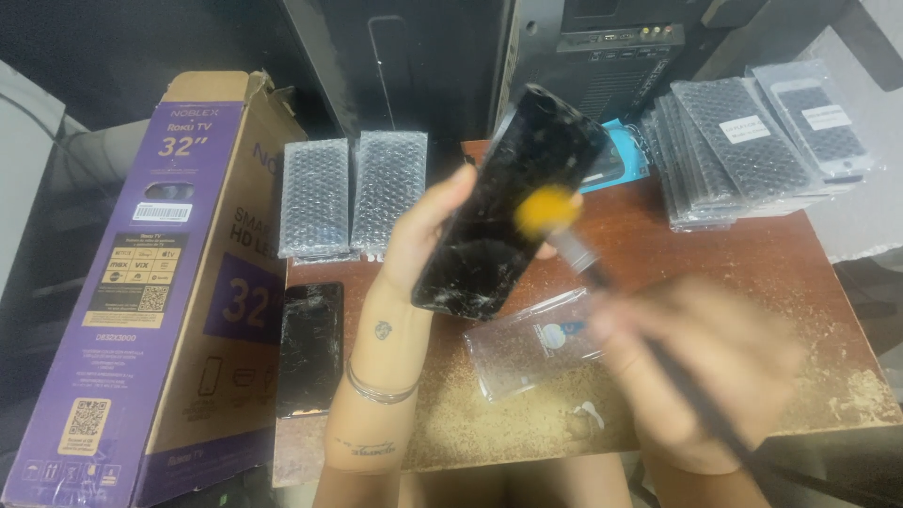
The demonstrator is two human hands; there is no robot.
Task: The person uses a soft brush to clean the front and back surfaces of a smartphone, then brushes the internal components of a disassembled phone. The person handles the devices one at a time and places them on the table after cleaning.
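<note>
Left hand [423,240] grips cracked phone [508,202] upright above surface [781,273]; right hand [701,362] (blurred) closed on brush [564,235], bristles touching glass.

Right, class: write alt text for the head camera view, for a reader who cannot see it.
A left hand holds up a cracked black phone while the blurred right hand sweeps a yellow-tipped brush over it, above a worn wooden table with bubble-wrapped packets and another phone.

Dim room, right hand [701,372] motion-blurred
</note>
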